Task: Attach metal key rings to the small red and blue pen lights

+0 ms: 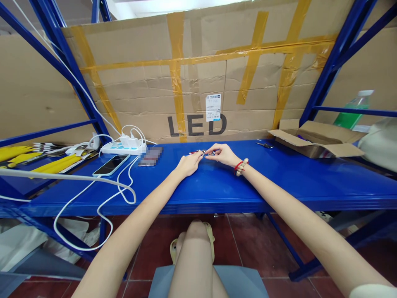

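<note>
My left hand (pixel 190 163) rests on the blue shelf (pixel 214 186), its fingers closed near a few small, thin pieces, some red, some shiny. My right hand (pixel 223 155) meets it from the right, thumb and fingers pinched together over the same small pieces (pixel 204 153). Both hands almost touch at the fingertips. What exactly they grip is too small to name, and the fingers partly cover it. A red cord and a beaded bracelet (pixel 241 167) circle my right wrist.
Left of my hands lie a phone (pixel 111 165), a pixelated flat object (pixel 151 157) and a white power strip (pixel 123 148) with looping cables. Keys (pixel 264 145) and an open cardboard box (pixel 319 138) are on the right. A large taped carton (pixel 139 91) stands behind.
</note>
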### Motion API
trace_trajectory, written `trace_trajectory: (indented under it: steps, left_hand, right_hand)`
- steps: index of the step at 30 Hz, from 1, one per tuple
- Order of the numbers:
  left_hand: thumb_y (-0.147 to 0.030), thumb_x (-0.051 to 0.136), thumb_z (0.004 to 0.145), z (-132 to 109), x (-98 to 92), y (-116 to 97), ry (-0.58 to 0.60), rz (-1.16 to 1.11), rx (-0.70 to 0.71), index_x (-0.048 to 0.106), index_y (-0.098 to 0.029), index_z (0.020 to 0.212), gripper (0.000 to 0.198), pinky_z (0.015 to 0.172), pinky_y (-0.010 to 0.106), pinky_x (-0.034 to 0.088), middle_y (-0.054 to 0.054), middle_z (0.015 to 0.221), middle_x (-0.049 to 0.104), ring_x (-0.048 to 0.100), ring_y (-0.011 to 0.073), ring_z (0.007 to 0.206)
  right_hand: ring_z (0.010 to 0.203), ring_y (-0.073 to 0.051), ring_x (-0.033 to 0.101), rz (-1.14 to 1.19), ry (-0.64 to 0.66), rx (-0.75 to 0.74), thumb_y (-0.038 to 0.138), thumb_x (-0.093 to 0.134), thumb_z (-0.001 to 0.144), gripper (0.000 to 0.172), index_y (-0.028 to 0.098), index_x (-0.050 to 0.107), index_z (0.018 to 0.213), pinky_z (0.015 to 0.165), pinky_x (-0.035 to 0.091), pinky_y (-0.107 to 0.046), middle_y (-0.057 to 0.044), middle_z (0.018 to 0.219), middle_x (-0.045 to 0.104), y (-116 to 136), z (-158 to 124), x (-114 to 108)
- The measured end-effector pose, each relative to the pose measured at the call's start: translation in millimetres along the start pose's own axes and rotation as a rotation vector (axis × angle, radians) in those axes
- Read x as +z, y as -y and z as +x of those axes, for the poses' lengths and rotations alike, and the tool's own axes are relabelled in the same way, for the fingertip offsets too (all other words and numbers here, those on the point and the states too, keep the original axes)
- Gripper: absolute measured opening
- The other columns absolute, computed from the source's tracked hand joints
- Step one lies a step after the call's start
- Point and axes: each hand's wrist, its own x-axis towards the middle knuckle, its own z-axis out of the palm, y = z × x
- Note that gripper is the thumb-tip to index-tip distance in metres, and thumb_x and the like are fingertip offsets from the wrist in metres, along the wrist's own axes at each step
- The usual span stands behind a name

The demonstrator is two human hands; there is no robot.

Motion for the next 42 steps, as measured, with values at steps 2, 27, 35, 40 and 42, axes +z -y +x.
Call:
trace_trajectory:
  steps: [2, 27, 35, 40, 42]
  left_hand:
    - [-0.033, 0.021, 0.094, -0.2, -0.3, 0.0, -0.002, 0.002, 0.007, 0.039, -0.028, 0.120, 0.032, 0.079, 0.028, 0.044, 0.001, 0.121, 0.051, 0.051, 0.0182, 0.108]
    - [-0.034, 0.022, 0.094, -1.0, -0.4, -0.6, 0.000, 0.001, -0.003, 0.039, -0.028, 0.121, 0.032, 0.079, 0.027, 0.043, 0.001, 0.123, 0.051, 0.051, 0.0181, 0.108]
    - [-0.035, 0.022, 0.094, -1.3, -1.1, -0.2, -0.010, -0.036, -0.001, 0.038, -0.032, 0.124, 0.034, 0.084, 0.029, 0.043, -0.002, 0.128, 0.046, 0.047, 0.0172, 0.113]
    - [-0.035, 0.023, 0.094, -0.7, -1.5, -0.2, -0.001, -0.032, 0.008, 0.039, -0.031, 0.124, 0.034, 0.086, 0.028, 0.042, -0.001, 0.127, 0.047, 0.047, 0.0168, 0.113]
    - [-0.035, 0.023, 0.094, -0.7, -1.1, 0.0, -0.009, -0.034, 0.013, 0.039, -0.031, 0.123, 0.034, 0.085, 0.029, 0.042, -0.001, 0.127, 0.047, 0.047, 0.0171, 0.113]
  right_hand:
    - [0.051, -0.006, 0.042, -0.009, 0.001, 0.001, 0.041, 0.070, 0.061, 0.035, 0.012, 0.069, 0.081, 0.045, 0.033, -0.020, -0.006, 0.079, 0.060, -0.7, -0.1, -0.3]
    - [0.047, -0.006, 0.039, -0.023, 0.002, 0.031, 0.044, 0.069, 0.062, 0.038, 0.011, 0.068, 0.080, 0.044, 0.031, -0.021, -0.005, 0.074, 0.060, 1.6, -1.3, 0.1]
    - [0.048, -0.006, 0.040, -0.036, -0.009, -0.002, 0.046, 0.070, 0.062, 0.039, 0.012, 0.069, 0.081, 0.045, 0.033, -0.021, -0.006, 0.076, 0.059, 1.5, -0.6, -1.3]
    - [0.046, -0.005, 0.037, -0.042, 0.001, 0.010, 0.046, 0.070, 0.061, 0.040, 0.012, 0.069, 0.081, 0.043, 0.030, -0.020, -0.005, 0.075, 0.059, 0.6, -0.8, -1.6]
    - [0.045, -0.004, 0.036, -0.039, 0.006, 0.015, 0.046, 0.070, 0.062, 0.040, 0.012, 0.069, 0.082, 0.042, 0.029, -0.020, -0.005, 0.074, 0.059, 0.5, -1.2, -1.4]
